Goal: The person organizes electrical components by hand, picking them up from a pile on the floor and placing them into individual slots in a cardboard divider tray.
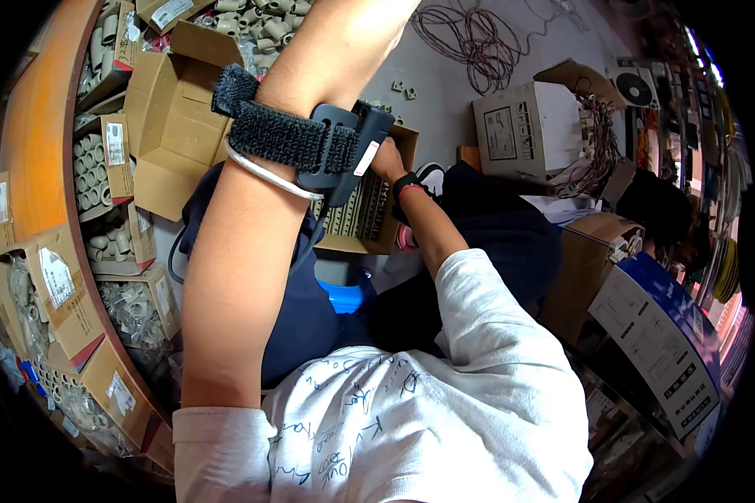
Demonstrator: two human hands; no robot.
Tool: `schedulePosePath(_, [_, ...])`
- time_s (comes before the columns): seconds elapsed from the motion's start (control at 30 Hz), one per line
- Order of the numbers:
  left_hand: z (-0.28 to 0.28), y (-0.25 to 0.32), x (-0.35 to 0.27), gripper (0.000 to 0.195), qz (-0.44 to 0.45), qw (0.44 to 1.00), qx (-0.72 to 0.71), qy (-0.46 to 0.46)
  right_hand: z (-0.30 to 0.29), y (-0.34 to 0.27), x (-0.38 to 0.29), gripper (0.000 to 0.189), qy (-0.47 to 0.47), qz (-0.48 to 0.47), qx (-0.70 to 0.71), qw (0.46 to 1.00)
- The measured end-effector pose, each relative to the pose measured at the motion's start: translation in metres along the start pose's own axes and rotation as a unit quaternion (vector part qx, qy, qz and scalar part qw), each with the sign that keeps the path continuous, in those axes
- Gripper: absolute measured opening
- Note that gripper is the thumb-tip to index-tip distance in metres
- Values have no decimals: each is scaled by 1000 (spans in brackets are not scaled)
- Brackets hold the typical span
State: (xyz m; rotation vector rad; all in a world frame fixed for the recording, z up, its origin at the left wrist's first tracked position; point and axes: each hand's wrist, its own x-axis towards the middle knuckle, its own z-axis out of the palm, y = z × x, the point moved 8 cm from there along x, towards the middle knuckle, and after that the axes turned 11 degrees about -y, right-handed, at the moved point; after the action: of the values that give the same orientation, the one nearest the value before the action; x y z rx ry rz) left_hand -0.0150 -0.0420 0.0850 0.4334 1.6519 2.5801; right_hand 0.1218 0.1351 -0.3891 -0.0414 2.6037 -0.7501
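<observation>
My left arm, with a black strap and a small device on its wrist, reaches up across the picture, and my left hand is out of view beyond the top edge. My right hand (388, 161) is at the right inner side of an open cardboard box (352, 244) between my legs. Rows of small light plastic fittings (347, 217) fill the lower part of this box. The device hides part of the box and some of my right fingers, so whether they grip anything does not show. Several similar loose pieces (410, 93) lie on the floor just above the box.
An open cardboard carton (173, 119) stands left of my left arm, near shelves of boxed grey pipe fittings (91, 173). Coiled cable (487, 47) lies on the floor ahead. A white box (516, 129) with wires stands at the right, above a blue and white box (660, 346).
</observation>
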Motion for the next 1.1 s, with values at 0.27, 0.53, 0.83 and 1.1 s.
schedulePosePath(0.27, [2, -1, -1, 19, -4, 1000, 1, 3, -1, 12, 6, 43, 37, 10, 82, 996])
schedulePosePath(0.53, [8, -6, 3, 19, -11, 1000, -10, -15, 12, 35, 16, 42, -26, 5, 66, 997])
schedulePosePath(0.83, [0, -10, 1, 19, -16, 1000, 4, -12, -16, -5, 5, 47, -85, 95, 135, 983])
schedulePosePath(1.1, [10, -3, 0, 20, 9, 1000, -5, -30, -29, 2, -2, 45, -101, 130, 142, 976])
